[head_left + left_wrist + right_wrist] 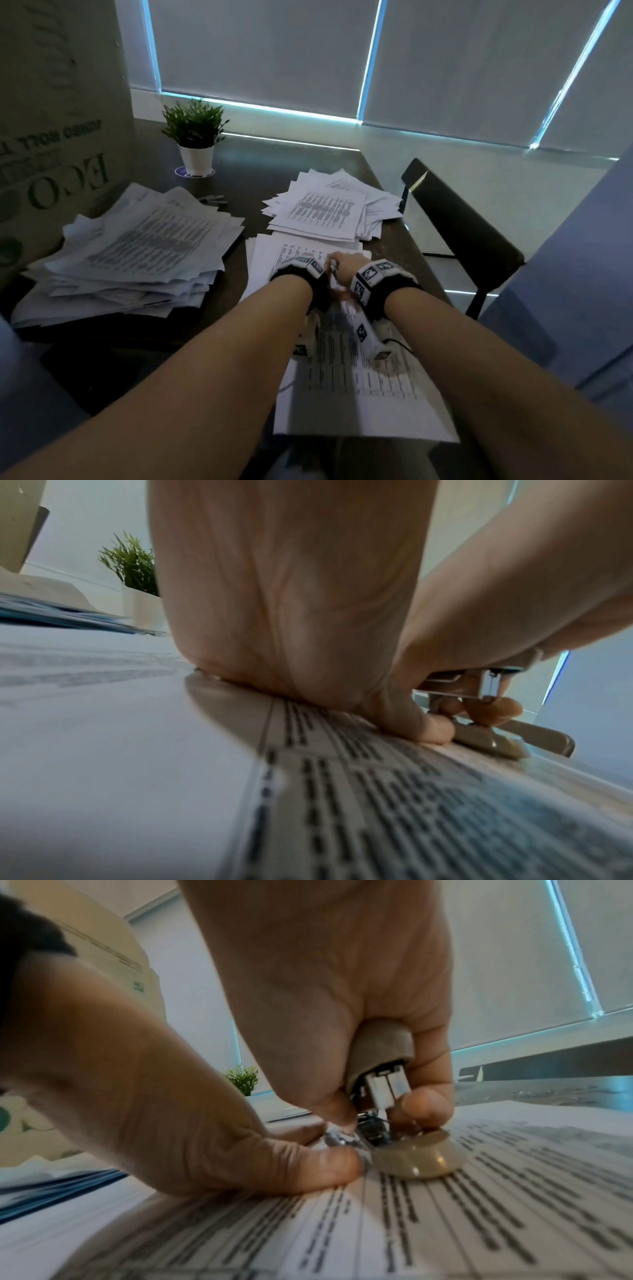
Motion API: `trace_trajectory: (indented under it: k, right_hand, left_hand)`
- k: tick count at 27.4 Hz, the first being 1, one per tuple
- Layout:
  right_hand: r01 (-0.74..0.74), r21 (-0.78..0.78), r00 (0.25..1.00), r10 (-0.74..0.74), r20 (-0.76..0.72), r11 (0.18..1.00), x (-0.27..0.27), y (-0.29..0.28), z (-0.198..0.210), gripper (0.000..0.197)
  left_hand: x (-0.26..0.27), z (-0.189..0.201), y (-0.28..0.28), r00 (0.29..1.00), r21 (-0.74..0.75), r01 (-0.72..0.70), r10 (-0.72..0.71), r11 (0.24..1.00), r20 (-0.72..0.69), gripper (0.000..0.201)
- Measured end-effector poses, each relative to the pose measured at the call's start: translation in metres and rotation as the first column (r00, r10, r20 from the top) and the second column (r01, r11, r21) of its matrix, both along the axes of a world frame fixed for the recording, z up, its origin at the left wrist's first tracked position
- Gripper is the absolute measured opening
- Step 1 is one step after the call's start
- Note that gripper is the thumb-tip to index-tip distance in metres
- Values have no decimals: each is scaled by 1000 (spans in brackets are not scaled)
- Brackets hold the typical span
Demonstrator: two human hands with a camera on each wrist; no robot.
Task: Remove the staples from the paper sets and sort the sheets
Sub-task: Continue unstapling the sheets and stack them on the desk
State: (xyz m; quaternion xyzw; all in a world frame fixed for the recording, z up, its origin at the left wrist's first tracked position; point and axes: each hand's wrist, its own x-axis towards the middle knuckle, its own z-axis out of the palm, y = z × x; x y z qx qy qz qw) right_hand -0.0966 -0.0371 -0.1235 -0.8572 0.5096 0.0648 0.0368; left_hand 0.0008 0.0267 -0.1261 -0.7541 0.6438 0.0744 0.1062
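A stapled paper set (359, 370) printed with tables lies in front of me, over more sheets (267, 260). My left hand (306, 263) presses down on the set's far end, thumb (308, 1167) flat on the page beside a lifted, crumpled corner (337, 1139). My right hand (340, 262) grips a beige staple remover (380, 1053). The tool's rounded foot (419, 1158) rests on the page right next to the left thumb. In the left wrist view the left hand (423, 725) touches the paper set (394, 804) with the staple remover (493, 741) just beyond. The staple itself is hidden.
A tall loose pile of sheets (137, 246) sits to the left and a flatter pile (325, 209) lies beyond my hands. A cardboard box (51, 137) stands far left, a potted plant (195, 137) behind. A dark chair (459, 226) stands off the table's (253, 164) right edge.
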Motion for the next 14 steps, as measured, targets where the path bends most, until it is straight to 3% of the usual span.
trace_trajectory:
  k: [3,6,11,14]
  right_hand:
    - [-3,-36,1000,2,-15,999,-1,-1,-3,41]
    - [14,-43,1000,-15,-23,999,1,-3,-5,46]
    - [43,-63,999,-43,-6,997,7,-4,-7,44]
    - [16,-56,1000,-16,-9,998,6,-12,-4,45]
  left_hand:
    - [0,3,1,999,29,-2,1,1000,36,104]
    - [-4,4,3,998,41,-40,38,998,52,106]
    - [-10,8,12,995,8,-9,8,1000,104,84]
    - [-2,1,1,998,0,24,-24,1000,51,102]
